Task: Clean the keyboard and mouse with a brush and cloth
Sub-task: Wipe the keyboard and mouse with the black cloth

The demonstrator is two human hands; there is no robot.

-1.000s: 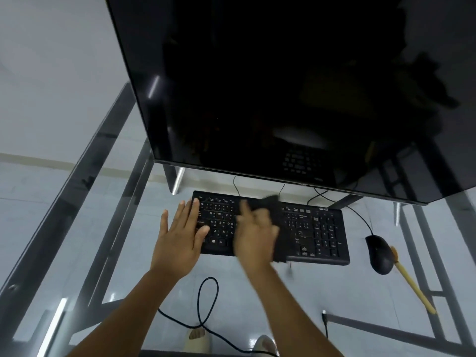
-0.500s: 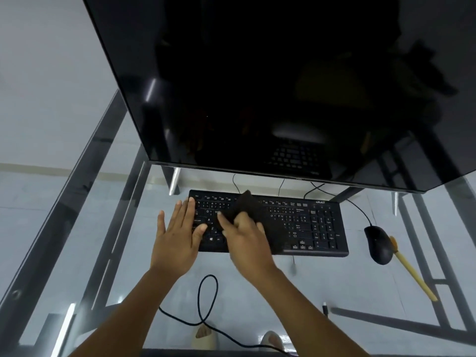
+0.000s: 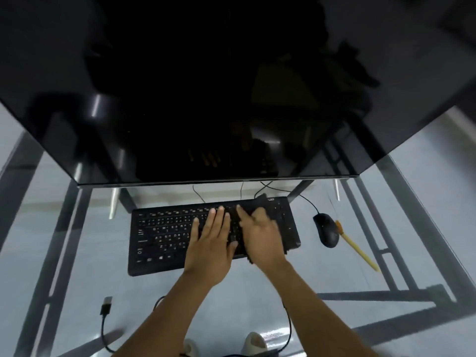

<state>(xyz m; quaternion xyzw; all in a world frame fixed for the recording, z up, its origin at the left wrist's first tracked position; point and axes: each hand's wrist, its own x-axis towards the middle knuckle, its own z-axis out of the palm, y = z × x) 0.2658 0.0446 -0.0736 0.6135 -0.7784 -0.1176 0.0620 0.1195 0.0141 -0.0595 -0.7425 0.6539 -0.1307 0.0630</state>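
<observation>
Glass-topped desk (image 3: 77, 228), dark metal frame visible through it; pale floor below. No containers in view.

Far left, near edge: loose USB plug (image 3: 106, 305) on a black cable, lying on the glass, well apart from the keyboard.

Keyboard (image 3: 159, 238): black, full-size, white legends, lying flat at desk centre, slightly skewed with its right end further back. Left half uncovered; right half under the hands and cloth.

Left hand (image 3: 210, 243): open, palm down, fingers spread and flat on the middle keys. Grips nothing.

Right hand (image 3: 260, 235): just beside the left hand, over the right part of the keyboard, pressed onto a dark cloth (image 3: 286, 228). Fingers partly curled on the cloth; index finger extended toward the top key row. Whether it pinches the cloth or only presses it: cannot tell, image motion-blurred here. Cloth drapes over the number-pad area, its edge reaching the keyboard's front right corner and a corner rising at the back edge.

Mouse (image 3: 325, 230): black, wired, on the glass right of the keyboard, apart from it. Cable runs back toward the monitor.

Brush (image 3: 356, 247): yellow handle, lying diagonally just beside the mouse on its right, head end near the mouse, handle pointing toward the near right.

Monitor (image 3: 231, 86): large, black, off, fills the upper view; overhangs the keyboard's back edge. Faint reflections of keys and hands.

Bottom edge: two light shoes (image 3: 255, 342) seen through the glass.
</observation>
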